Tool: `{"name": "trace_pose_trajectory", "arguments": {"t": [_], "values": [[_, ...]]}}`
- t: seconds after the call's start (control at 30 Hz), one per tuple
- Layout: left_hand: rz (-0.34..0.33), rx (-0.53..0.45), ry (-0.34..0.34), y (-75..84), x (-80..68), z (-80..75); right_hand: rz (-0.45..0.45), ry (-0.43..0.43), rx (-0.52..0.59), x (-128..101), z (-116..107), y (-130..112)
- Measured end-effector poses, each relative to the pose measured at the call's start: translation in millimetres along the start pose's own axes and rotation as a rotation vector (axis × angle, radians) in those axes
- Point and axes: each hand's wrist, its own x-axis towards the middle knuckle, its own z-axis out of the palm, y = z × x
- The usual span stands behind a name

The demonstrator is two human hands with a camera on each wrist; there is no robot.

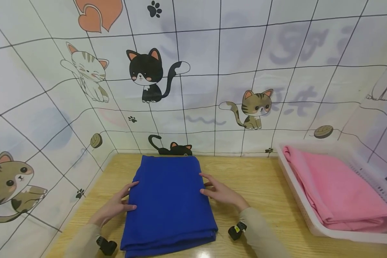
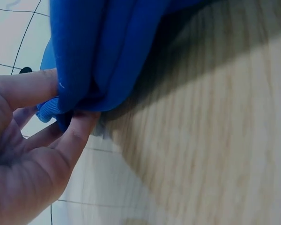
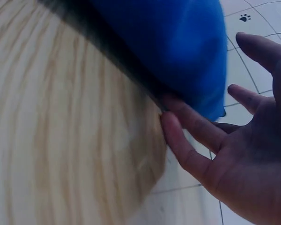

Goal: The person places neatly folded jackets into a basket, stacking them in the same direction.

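A folded blue cloth lies on the wooden table, its layered folds showing at the near edge. At its left side is my left hand, the cloth's edge between thumb and fingers. Up close in the left wrist view, a rounded blue fold sits between the digits of that hand. On the opposite side my right hand touches the edge with spread, fairly straight fingers. The right wrist view shows two fingers reaching under the cloth's edge, while other digits stand apart from it.
A white plastic basket on the right side of the wooden table holds a folded pink cloth. A wall covering with cats and grid lines rises behind and to both sides. Small black cameras are strapped to both wrists.
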Motion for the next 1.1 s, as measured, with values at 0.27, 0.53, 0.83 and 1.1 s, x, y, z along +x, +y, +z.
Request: {"name": "trace_pose_trajectory", "arguments": {"t": [0.27, 0.53, 0.83, 1.1], "values": [[-0.012, -0.02, 0.016, 4.0, 10.4, 3.7, 0.003, -0.041, 0.028, 8, 2, 3], [-0.034, -0.019, 0.03, 1.0, 10.6, 1.9, 0.006, -0.03, 0.001, 10, 4, 7], [-0.028, -0.017, 0.075, -3.7, 11.7, 3.8, 0.017, -0.008, 0.043, 9, 8, 8], [-0.048, 0.036, 0.075, -0.6, 10.9, 5.0, 0.016, 0.004, 0.061, 7, 10, 5]]}}
